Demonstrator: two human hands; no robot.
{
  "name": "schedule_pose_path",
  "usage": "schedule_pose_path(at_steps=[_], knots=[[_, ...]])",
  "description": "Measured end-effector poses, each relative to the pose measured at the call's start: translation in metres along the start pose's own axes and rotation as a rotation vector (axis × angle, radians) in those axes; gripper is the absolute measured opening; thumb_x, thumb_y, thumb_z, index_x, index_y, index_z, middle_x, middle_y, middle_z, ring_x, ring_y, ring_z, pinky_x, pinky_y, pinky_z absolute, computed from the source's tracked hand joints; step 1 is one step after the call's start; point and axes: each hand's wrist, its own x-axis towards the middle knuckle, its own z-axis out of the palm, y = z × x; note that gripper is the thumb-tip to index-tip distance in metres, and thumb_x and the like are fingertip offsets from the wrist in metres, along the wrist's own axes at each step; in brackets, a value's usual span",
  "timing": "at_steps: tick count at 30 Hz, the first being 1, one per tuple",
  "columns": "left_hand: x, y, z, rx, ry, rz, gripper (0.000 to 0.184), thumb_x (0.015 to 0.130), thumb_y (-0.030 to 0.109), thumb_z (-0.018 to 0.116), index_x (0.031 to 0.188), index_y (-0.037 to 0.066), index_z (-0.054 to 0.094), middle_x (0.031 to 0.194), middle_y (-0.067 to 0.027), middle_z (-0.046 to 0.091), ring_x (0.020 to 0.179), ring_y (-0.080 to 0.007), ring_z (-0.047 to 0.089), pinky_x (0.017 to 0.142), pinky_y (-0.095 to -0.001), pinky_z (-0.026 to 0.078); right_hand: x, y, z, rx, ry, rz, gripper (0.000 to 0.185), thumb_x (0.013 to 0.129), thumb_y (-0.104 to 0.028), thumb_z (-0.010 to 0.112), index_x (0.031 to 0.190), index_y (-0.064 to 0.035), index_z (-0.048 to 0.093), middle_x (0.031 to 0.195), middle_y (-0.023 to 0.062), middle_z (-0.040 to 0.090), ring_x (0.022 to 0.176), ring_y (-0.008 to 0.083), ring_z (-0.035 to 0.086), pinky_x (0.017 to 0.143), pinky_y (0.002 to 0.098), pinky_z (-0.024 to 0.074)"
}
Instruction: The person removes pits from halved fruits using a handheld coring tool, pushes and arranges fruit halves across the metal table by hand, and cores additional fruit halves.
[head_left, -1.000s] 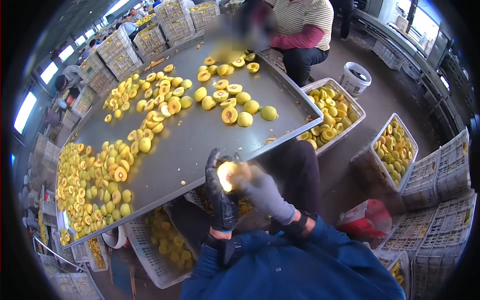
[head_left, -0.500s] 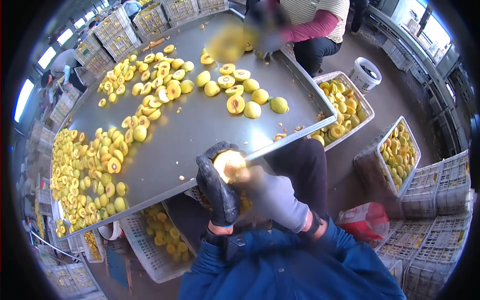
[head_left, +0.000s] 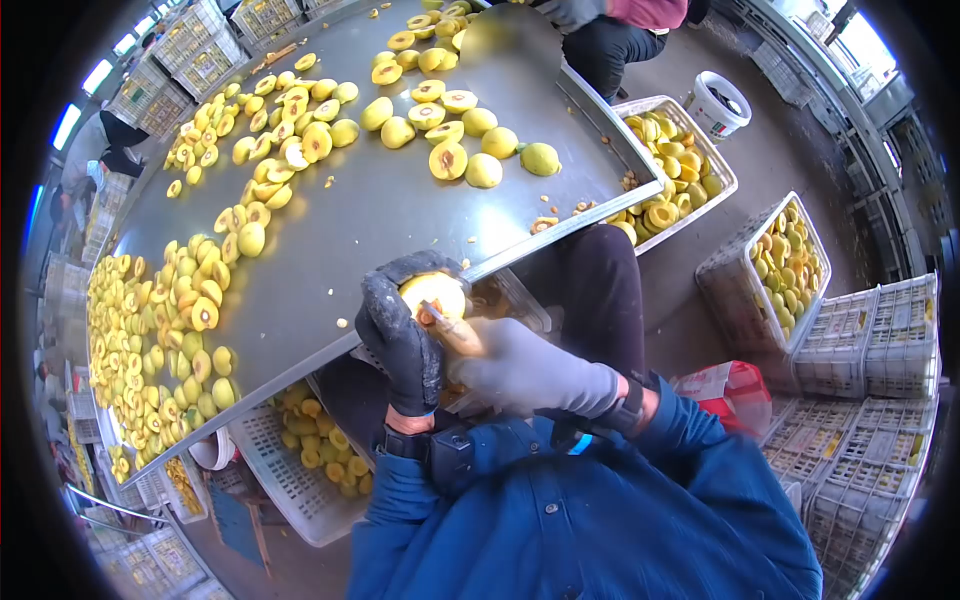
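At far left, fruit halves [head_left: 160,340] crowd the table [head_left: 380,215], up to its raised near rim. Under that rim are a white pail [head_left: 212,452], its contents hidden, and a slotted crate [head_left: 272,478] part-filled with fruit.

The left hand [head_left: 405,335], gloved in black, is curled tight around a cut fruit [head_left: 440,288], cut face up, over the table's near edge. In the fruit's middle is the tip of a pale-handled tool [head_left: 462,338]; the right hand [head_left: 545,365], in grey, is closed on the handle, somewhat blurred. Behind them, grey metal dotted with scraps gives room between the crowded halves and a looser group [head_left: 465,130] towards the table's right edge.

Beyond that edge stands a tub [head_left: 728,190] full of halves, with a white bucket [head_left: 718,105] behind it, dark stuff inside, its label too small to read. A red bag [head_left: 735,395] bears a pale panel, illegible. Floor separates the tub from a fruit-filled bin [head_left: 745,290]. Stacked crates [head_left: 870,355] close the right side.
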Motion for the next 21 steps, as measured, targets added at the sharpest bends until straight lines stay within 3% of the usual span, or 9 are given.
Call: schedule_pose_path(at_steps=[3, 6, 9, 11, 13, 16, 19, 21], knots=[[0.004, 0.020, -0.004, 0.143, -0.217, 0.024, 0.062, 0.104, 0.049, 0.036, 0.095, -0.005, 0.064, 0.090, -0.0139, 0.070, 0.082, -0.0228, 0.067, 0.077, -0.0350, 0.054, -0.009, -0.001, -0.004, -0.030, -0.051, 0.057, 0.030, 0.090, -0.014, 0.057, 0.116, 0.0018, 0.056, 0.078, 0.0041, 0.063, 0.060, 0.0139, 0.060, 0.057, 0.0308, 0.0499], [0.003, 0.030, -0.006, 0.142, -0.364, 0.015, 0.064, 0.104, 0.050, 0.035, 0.090, -0.004, 0.066, 0.086, -0.0147, 0.071, 0.080, -0.0230, 0.068, 0.077, -0.0346, 0.054, -0.007, 0.018, -0.003, -0.274, 0.046, -0.169, 0.024, 0.091, -0.015, 0.058, 0.110, -0.0002, 0.059, 0.079, 0.0040, 0.064, 0.062, 0.0140, 0.060, 0.059, 0.0287, 0.0506], [0.002, 0.032, -0.002, 0.065, -0.411, 0.017, 0.064, 0.104, 0.047, 0.034, 0.086, -0.004, 0.068, 0.084, -0.0147, 0.071, 0.078, -0.0235, 0.068, 0.078, -0.0352, 0.054, -0.011, 0.008, -0.007, -0.094, -0.122, 0.044, 0.022, 0.091, -0.014, 0.058, 0.108, -0.0007, 0.060, 0.077, 0.0049, 0.064, 0.065, 0.0134, 0.062, 0.063, 0.0287, 0.0520], [0.001, 0.031, -0.003, 0.087, -0.461, 0.043, 0.063, 0.105, 0.045, 0.034, 0.084, -0.004, 0.068, 0.084, -0.0146, 0.071, 0.077, -0.0236, 0.067, 0.078, -0.0358, 0.054, 0.003, 0.043, -0.014, -0.204, -0.129, -0.225, 0.020, 0.091, -0.014, 0.059, 0.105, -0.0005, 0.062, 0.076, 0.0038, 0.064, 0.068, 0.0106, 0.061, 0.066, 0.0284, 0.0513], [0.001, 0.029, -0.003, 0.081, -0.470, 0.056, 0.062, 0.105, 0.043, 0.034, 0.084, -0.004, 0.068, 0.083, -0.0146, 0.071, 0.078, -0.0237, 0.067, 0.078, -0.0359, 0.053, 0.012, 0.060, -0.018, -0.276, -0.116, -0.359, 0.019, 0.091, -0.014, 0.060, 0.104, -0.0007, 0.063, 0.076, 0.0026, 0.064, 0.072, 0.0080, 0.059, 0.069, 0.0282, 0.0503], [0.001, 0.025, -0.006, 0.050, -0.490, 0.073, 0.060, 0.105, 0.039, 0.033, 0.083, -0.004, 0.069, 0.082, -0.0147, 0.071, 0.078, -0.0240, 0.067, 0.077, -0.0360, 0.054, 0.012, 0.047, -0.020, -0.251, -0.151, -0.270, 0.017, 0.091, -0.015, 0.062, 0.099, -0.0010, 0.065, 0.074, 0.0002, 0.063, 0.078, 0.0037, 0.054, 0.072, 0.0279, 0.0479], [-0.002, 0.028, -0.002, -0.028, -0.410, -0.007, 0.061, 0.105, 0.042, 0.034, 0.082, -0.004, 0.067, 0.082, -0.0145, 0.070, 0.078, -0.0240, 0.067, 0.076, -0.0374, 0.054, 0.019, 0.052, -0.023, -0.256, -0.225, -0.433, 0.017, 0.092, -0.018, 0.063, 0.091, -0.0004, 0.065, 0.074, 0.0043, 0.065, 0.072, 0.0103, 0.057, 0.071, 0.0300, 0.0489], [-0.004, 0.018, -0.007, -0.191, -0.337, -0.025, 0.061, 0.105, 0.045, 0.034, 0.083, -0.002, 0.066, 0.080, -0.0138, 0.069, 0.075, -0.0251, 0.066, 0.074, -0.0385, 0.055, 0.031, 0.054, -0.022, -0.633, -0.117, -0.438, 0.018, 0.091, -0.018, 0.064, 0.084, -0.0014, 0.064, 0.076, 0.0110, 0.065, 0.072, 0.0224, 0.059, 0.073, 0.0315, 0.0495]])
